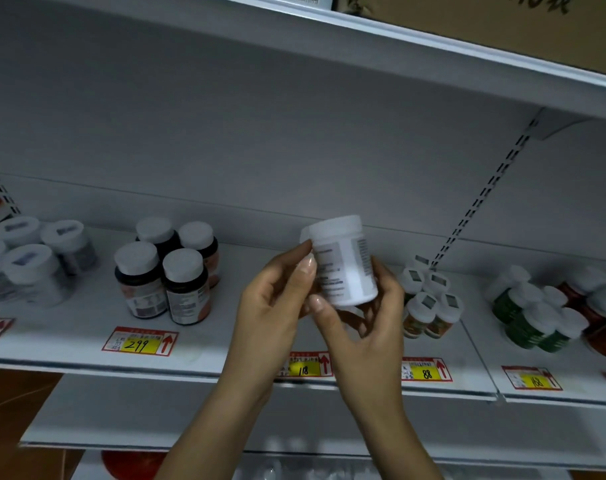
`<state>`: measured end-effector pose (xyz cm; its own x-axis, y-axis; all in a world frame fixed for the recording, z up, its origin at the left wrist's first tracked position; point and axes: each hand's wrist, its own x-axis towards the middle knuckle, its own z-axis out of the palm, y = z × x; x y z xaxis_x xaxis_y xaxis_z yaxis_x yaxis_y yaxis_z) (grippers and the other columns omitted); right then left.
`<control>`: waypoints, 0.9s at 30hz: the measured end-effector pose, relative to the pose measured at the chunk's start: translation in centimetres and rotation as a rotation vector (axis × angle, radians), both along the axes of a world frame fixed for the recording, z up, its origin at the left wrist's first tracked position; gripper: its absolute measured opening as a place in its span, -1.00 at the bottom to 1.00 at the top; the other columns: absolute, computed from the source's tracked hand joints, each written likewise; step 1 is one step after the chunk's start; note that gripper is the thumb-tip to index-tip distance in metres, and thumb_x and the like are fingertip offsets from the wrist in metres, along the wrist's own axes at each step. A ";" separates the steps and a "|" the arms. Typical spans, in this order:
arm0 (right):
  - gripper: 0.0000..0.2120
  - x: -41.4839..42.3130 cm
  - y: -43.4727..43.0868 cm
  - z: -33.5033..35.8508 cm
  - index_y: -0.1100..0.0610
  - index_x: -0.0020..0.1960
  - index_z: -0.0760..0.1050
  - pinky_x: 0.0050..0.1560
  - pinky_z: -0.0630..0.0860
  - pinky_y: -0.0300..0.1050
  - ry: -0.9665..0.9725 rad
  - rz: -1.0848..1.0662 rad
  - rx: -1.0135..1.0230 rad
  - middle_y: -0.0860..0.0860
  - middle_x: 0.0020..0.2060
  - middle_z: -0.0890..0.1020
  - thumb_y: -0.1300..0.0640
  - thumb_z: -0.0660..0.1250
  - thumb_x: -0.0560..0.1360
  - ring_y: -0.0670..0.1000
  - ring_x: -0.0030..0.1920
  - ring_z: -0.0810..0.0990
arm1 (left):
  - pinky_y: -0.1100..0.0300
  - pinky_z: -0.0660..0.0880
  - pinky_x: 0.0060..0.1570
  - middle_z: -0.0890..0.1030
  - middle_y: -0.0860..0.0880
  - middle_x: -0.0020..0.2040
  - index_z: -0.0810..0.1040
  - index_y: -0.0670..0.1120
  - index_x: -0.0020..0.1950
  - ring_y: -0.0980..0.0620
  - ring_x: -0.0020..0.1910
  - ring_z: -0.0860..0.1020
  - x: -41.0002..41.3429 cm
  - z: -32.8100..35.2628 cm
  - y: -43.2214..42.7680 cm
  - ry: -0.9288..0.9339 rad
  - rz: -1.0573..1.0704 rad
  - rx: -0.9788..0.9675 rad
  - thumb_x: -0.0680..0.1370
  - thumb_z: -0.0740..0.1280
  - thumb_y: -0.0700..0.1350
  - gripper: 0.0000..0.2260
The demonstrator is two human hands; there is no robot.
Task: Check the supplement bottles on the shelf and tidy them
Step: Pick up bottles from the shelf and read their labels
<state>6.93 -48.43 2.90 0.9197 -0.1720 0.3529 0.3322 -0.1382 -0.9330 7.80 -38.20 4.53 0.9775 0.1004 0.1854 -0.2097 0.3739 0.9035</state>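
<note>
Left grip (274,306) and right grip (367,323) both hold tilted white bottle (345,265) above shelf (69,355) front edge; open gap behind, between dark bottles (166,271) and orange-label bottles (429,306).

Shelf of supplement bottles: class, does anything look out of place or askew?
Only the white bottle: the left hand and right hand hold it tilted, off the shelf, above the 118 tag. Nothing spilled.

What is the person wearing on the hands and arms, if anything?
Nothing that I can see. The left hand and the right hand are ungloved, with no ring, watch or bracelet visible. Both forearms are bare down to the frame edge, so no sleeve shows.
</note>
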 end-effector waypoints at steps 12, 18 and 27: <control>-0.56 0.9 0.1 0.9 0.14 -0.02 0.63 -0.53 0.42 -0.22 0.487 0.516 0.786 0.20 -0.28 0.61 -0.18 0.17 0.47 0.02 -0.48 0.46 | 0.12 0.52 0.15 0.69 -0.03 0.05 0.58 -0.11 0.21 0.05 0.08 0.63 1.1 -1.6 1.6 0.104 -0.071 0.033 0.55 0.24 0.02 -0.67; -0.40 1.0 0.6 0.2 0.23 -0.03 0.58 -0.60 0.26 -0.29 0.675 0.640 0.977 0.13 -0.48 0.47 -0.28 0.08 0.46 -0.01 -0.64 0.38 | 0.36 0.48 -0.30 0.61 0.02 -0.37 0.58 -0.11 0.05 0.15 -0.43 0.54 1.3 -2.3 1.8 0.076 -0.166 0.069 0.46 0.35 0.03 -0.73; -0.73 5.5 -2.7 -0.3 0.29 -0.22 0.55 -0.45 0.37 -0.23 0.293 0.050 -0.130 0.10 -0.54 0.52 0.15 0.28 0.58 -0.03 -0.54 0.45 | 0.23 0.58 -0.05 0.64 0.00 0.04 0.48 -0.03 0.09 0.10 0.03 0.63 3.9 -5.3 2.3 0.084 0.257 0.291 0.25 0.63 -0.14 -0.49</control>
